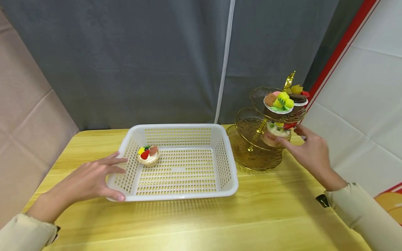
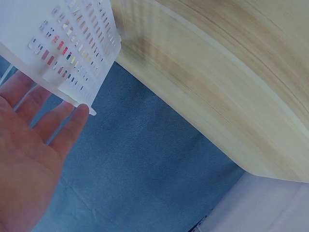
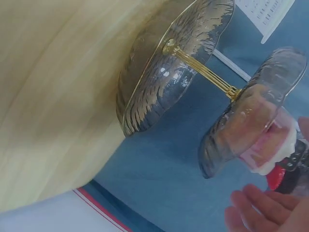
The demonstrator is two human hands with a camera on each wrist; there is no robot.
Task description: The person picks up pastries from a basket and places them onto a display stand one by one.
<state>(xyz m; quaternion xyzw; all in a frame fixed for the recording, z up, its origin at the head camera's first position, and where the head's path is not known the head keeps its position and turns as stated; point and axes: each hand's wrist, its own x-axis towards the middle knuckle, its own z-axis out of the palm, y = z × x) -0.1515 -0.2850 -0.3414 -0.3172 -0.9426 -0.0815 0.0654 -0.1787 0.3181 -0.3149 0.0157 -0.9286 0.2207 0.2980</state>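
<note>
At the left end of a white plastic basket (image 1: 179, 197), my left hand (image 1: 89, 177) has its fingers extended over the rim, with the thumb near the front corner. In the left wrist view the fingertips (image 2: 79, 111) lie right at the basket's rim. A small fruit tart (image 1: 149, 157) with strawberry and cream sits inside, at the left. My right hand (image 1: 309, 150) reaches to the tiered amber glass stand (image 1: 251, 164). Its thumb and forefinger straddle a cream-topped cake (image 1: 276, 134) below the top tier. Seen from the right wrist, the fingers (image 3: 260, 208) are apart and loosely bent.
Two more cakes stand on the stand's top tier: a fruit-topped one (image 1: 279, 103) and a dark wafer one (image 1: 298, 97). A gold finial (image 1: 289, 81) rises behind them. Grey curtain (image 1: 125, 62) hangs behind the wooden table (image 1: 188, 223); a white panel (image 1: 361, 104) borders the right.
</note>
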